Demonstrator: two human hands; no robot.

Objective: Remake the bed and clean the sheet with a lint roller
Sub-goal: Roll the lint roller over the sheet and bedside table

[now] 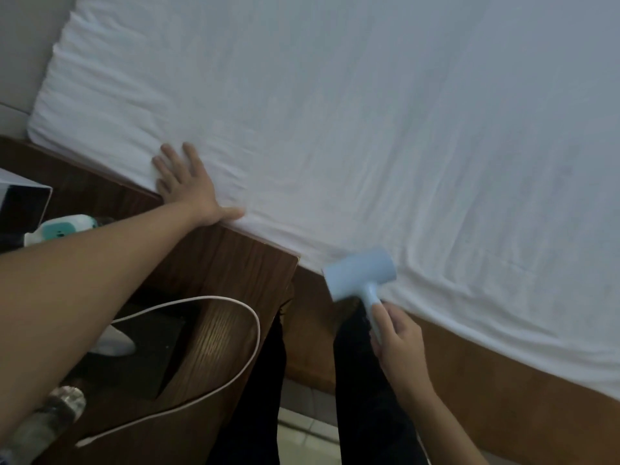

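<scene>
While the white cotton fitted sheet (352, 122) lies stretched over the mattress, the person's left hand (188, 186) rests flat on it at the near edge, fingers straight and spread, thumb out along the rim. The right hand (399, 337) curls its fingers round the handle of a pale blue plastic lint roller (360, 273), whose drum sits at the sheet's near edge, just touching or just above the fabric; I cannot tell which. Fine creases run across the cloth between the two hands and toward the far-left corner.

A dark wooden bedside table (235, 263) stands against the bed and carries a white cable (248, 317) in a loop. A clear plastic bottle (50, 414) lies at lower left.

Assessment: rolling is only starting, and most of the sheet appears unrolled. For good results, the flat hand should keep the fabric taut while the drum travels away from it in straight, overlapping passes under light, even pressure. Rolling across loose creases risks bunching the cloth and skipping lint.
</scene>
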